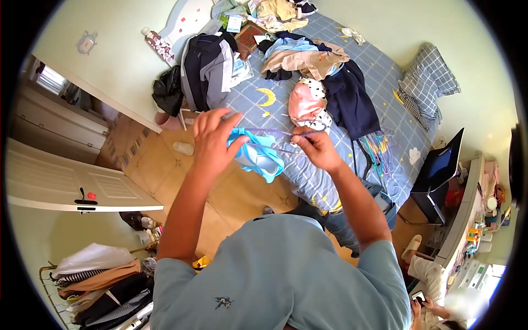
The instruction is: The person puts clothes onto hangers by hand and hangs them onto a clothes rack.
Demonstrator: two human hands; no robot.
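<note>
My right hand [317, 147] is closed in a pinch on a thin purple clothes hanger [267, 130], held up in front of me over the bed's near edge. A light blue garment [258, 158] with a white patch hangs from the hanger's left part; its kind is hard to tell. My left hand [212, 140] is at that left end, its fingers spread and its thumb beside the blue cloth. Whether the thumb touches the cloth I cannot tell.
Piled clothes [308, 55] and a bundle of hangers [380, 151] lie on the blue checked bed [242, 102]. A jacket-draped chair [206, 71] stands left of it. A clothes rack [55, 280] is lower left. A seated person [429, 275] holds a phone at lower right.
</note>
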